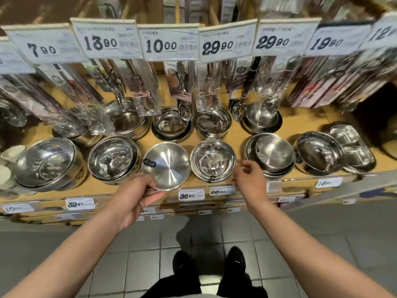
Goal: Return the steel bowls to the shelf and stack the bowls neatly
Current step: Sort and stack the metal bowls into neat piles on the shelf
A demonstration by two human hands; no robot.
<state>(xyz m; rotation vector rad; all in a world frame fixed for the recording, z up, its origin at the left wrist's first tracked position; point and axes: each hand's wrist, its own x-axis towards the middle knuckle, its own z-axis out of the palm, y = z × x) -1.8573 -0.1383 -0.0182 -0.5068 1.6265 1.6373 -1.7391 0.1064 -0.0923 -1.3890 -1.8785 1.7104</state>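
Left hand (137, 193): pinches the near rim of a brushed steel bowl (166, 165), tilted at the shelf (133, 190) front edge.
Right hand (249, 180): loosely curled, holding nothing, just beside the polished bowl stack (212, 161).
Handling: likely light, rigid, slick; hold by the rim, thumb underneath.
Destination: probably that neighbouring stack.

Price cards (169, 43): 7.90, 13.90, 10.00, 29.90

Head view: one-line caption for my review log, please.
Left hand grips a tilted steel bowl at the shelf edge; right hand hovers, loosely curled, beside the stacked bowls.
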